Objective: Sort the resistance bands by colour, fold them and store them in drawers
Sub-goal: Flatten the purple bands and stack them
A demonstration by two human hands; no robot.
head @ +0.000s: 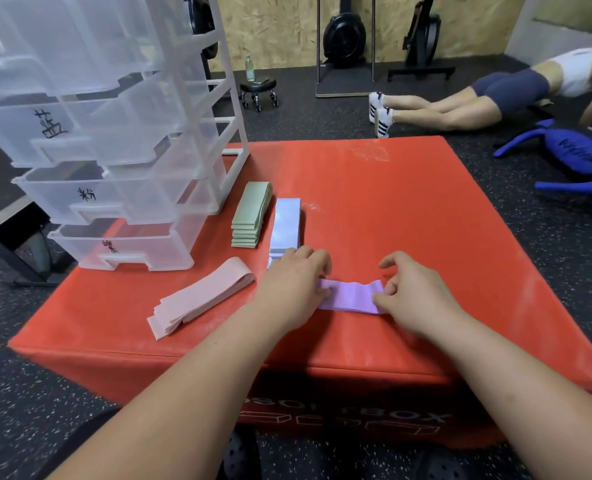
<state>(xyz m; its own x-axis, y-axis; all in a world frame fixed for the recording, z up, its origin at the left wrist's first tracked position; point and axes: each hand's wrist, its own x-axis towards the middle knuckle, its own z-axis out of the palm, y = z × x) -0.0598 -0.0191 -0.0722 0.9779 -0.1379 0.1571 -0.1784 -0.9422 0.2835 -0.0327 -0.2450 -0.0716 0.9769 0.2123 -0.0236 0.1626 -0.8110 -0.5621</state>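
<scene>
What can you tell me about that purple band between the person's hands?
The purple band is a flat, wide strip of soft, fabric-like material, pale lilac and slightly rumpled in the middle. It lies crosswise on the red box, near its front edge. The left hand holds and hides its left end, and the right hand pinches its right end.

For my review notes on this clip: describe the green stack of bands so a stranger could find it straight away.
On the red foam box, look at the clear drawer unit standing on its far left corner. Just right of the unit's base lies the green stack, beside a pale blue stack. It is the only green pile on the box.
</scene>
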